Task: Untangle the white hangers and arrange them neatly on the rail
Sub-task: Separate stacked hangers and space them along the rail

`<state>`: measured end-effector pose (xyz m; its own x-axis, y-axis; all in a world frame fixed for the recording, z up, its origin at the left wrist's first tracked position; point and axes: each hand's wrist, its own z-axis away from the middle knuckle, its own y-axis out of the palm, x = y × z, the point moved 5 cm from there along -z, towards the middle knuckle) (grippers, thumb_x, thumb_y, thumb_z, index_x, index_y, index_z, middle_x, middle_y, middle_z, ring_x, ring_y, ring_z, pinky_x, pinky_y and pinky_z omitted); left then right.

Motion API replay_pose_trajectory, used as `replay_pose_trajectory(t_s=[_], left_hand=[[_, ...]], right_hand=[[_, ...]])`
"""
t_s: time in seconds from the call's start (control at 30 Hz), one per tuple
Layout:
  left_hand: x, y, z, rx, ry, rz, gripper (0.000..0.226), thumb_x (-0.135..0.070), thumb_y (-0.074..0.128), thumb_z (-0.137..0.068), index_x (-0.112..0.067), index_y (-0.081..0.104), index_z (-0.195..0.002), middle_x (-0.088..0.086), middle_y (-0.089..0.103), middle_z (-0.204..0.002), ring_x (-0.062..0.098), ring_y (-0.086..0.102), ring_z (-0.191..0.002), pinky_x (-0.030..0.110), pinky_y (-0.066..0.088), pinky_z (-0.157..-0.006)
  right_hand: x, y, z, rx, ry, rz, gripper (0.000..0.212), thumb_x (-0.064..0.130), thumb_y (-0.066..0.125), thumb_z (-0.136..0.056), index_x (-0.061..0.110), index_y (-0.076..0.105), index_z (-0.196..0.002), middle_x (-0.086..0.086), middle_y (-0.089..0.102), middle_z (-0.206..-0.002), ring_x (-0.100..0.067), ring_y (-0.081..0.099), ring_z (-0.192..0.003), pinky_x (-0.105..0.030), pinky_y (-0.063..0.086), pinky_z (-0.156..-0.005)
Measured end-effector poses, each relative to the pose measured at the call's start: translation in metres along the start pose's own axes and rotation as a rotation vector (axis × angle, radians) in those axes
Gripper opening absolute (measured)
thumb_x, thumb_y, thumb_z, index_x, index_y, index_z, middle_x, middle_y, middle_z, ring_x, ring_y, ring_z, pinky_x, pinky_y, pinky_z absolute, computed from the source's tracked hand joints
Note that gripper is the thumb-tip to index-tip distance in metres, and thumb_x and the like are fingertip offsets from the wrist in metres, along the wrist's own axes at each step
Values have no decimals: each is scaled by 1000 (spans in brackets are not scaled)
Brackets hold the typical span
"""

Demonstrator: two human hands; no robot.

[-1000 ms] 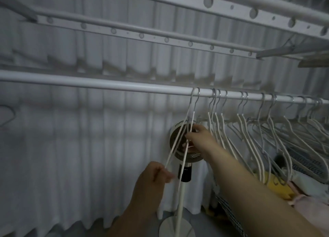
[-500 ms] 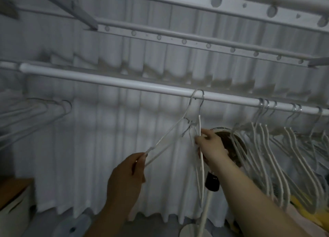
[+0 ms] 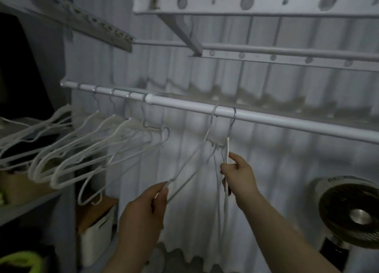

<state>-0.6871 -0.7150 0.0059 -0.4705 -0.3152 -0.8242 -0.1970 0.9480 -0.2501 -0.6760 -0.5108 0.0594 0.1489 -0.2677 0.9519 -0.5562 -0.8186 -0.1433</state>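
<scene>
Two white hangers hook side by side over the white rail point(image 3: 266, 118) near its middle. My left hand point(image 3: 147, 207) pinches the lower corner of the left hanger point(image 3: 190, 160) and holds it out to the lower left. My right hand point(image 3: 239, 175) grips the right hanger point(image 3: 226, 203), which hangs straight down and edge-on. The upper parts of the two hangers cross just below their hooks. Several more white hangers point(image 3: 82, 147) hang spaced along the rail's left end, swung out to the left.
A round fan point(image 3: 352, 213) on a stand is at the lower right. White curtains point(image 3: 287, 180) hang behind the rail. Drying-rack bars point(image 3: 266, 4) run overhead. A shelf with boxes point(image 3: 22, 188) and a white bin point(image 3: 96, 235) stand at the lower left.
The view has swung left: the fan and the crowded right-hand hangers have left the centre, and the left-end hangers appear. Both hands with the two hangers have moved left along the rail.
</scene>
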Motion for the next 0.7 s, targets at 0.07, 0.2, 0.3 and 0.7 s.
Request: replay_pose_trajectory(t_s=[0.07, 0.2, 0.3, 0.7], left_hand=[[10, -17, -9, -24, 27, -5, 22, -21, 50, -90, -21, 68, -102, -6, 50, -39, -6, 54, -41, 4, 38, -44], [30, -45, -25, -105, 99, -3, 29, -32, 49, -88, -18, 70, -102, 8, 72, -72, -8, 56, -48, -6, 35, -54], [42, -56, -34, -133, 108, 14, 25, -27, 54, -89, -15, 69, -105, 11, 74, -85, 10, 63, -61, -8, 34, -56], [57, -66, -47, -77, 17, 62, 27, -19, 51, -90, -21, 64, -113, -12, 59, -59, -8, 55, -45, 16, 44, -56]], right_hand=[[3, 26, -3, 30, -5, -11, 42, 1, 45, -91, 9, 44, -132, -6, 46, -63, -18, 40, -46, -11, 29, -27], [10, 69, -6, 75, -22, -28, 39, 2, 44, -91, 12, 46, -129, -6, 46, -64, -18, 39, -47, -11, 30, -27], [12, 92, -8, 85, -34, -37, 39, 1, 43, -90, 12, 47, -127, -6, 46, -63, -19, 39, -47, -13, 31, -27], [19, 122, -11, 67, -29, -6, 40, 2, 43, -91, 11, 47, -129, -5, 45, -62, -17, 41, -48, -11, 31, -26]])
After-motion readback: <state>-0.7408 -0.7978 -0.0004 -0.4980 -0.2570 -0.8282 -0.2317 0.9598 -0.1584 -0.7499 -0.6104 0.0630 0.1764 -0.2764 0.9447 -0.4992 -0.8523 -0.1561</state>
